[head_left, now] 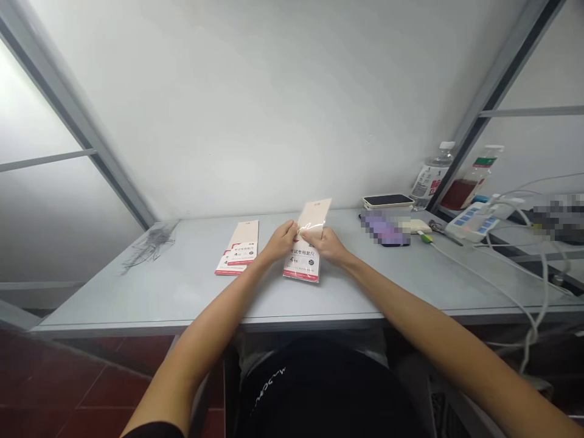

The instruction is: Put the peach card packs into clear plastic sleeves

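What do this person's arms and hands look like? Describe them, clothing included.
The left hand and right hand are ungloved, with no watch or bracelet visible. The left forearm and right forearm are bare; a black fabric sleeve edge shows on the left, any right sleeve is out of frame. The black fabric top bears white script-like lettering.

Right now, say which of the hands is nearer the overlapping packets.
Left. The left hand is just right of the overlapping packets; the right hand is farther right.
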Available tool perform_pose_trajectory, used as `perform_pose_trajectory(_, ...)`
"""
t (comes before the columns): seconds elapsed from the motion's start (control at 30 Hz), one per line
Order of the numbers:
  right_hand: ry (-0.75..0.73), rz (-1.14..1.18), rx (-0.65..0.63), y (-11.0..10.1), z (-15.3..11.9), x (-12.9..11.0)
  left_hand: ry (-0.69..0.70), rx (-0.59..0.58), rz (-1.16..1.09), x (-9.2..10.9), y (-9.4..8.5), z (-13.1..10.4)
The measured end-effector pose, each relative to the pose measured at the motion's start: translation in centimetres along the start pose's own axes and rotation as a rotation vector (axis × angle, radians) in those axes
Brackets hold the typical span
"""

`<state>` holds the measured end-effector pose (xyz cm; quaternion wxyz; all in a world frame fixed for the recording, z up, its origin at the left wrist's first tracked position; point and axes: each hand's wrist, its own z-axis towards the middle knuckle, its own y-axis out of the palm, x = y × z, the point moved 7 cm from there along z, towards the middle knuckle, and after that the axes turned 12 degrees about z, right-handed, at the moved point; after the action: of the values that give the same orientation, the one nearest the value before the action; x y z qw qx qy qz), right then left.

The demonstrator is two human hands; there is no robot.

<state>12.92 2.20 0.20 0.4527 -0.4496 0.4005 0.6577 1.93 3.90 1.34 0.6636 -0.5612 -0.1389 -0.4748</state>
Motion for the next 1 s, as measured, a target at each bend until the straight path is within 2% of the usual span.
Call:
perform_pose_trajectory(0.1, 0.044, 0.072, 0.013, 0.0, 0.1, 0.2, 0.022, 0.036, 0.055, 0.2, -0.4, -0.2)
perform_pose_trajectory(0.2, 0.138, 0.247, 0.035, 0.1, 0.4, 0.8, 0.073, 0.087, 0.216, 1.0, -0.9, -0.6)
perform_pose_trajectory(0.3, 0.177, 0.326, 0.048, 0.0, 0.7, 1.1, 0.107, 0.090, 0.314, 1.7, -1.0, -0.8)
perform_pose_trajectory(0.47, 0.129, 0.264, 0.040, -0.3, 0.7, 0.6, 0.017, 0.043, 0.490, 1.3, -1.0, -0.9)
perform_pose_trajectory(0.6, 0.129, 0.200, 0.002, -0.2, 0.5, 0.3, 0.028, -0.023, 0.536, 1.1, -0.6, -0.8)
perform_pose_trajectory(0.77, 0.119, 0.151, 0.012, -0.3, 0.5, 0.0, 0.013, 0.016, 0.640, 1.1, -0.9, -0.6)
perform_pose_trajectory(1.0, 0.088, 0.132, 0.016, -0.4, 0.5, 0.0, 0.059, 0.000, 0.520, 1.4, -0.5, -0.5)
